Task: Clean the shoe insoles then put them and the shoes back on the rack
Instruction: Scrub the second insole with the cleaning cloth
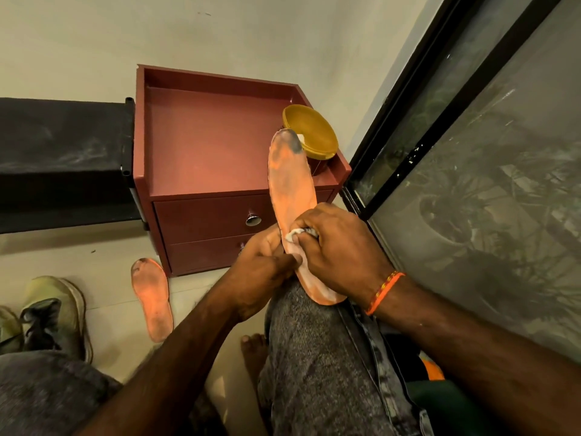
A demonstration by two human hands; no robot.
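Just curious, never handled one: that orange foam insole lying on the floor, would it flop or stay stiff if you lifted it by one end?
The orange foam insole on the floor looks thin and flat, so probably light and bendy. The matching held insole stands out past the hands unsupported, so likely springy, not limp.

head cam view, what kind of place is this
Most likely a home entryway or a corner by a window where shoes are kept. A small red drawer cabinet stands against the wall, a pair of sneakers and a spare orange insole lie on the tiled floor, and a black-framed window runs alongside.
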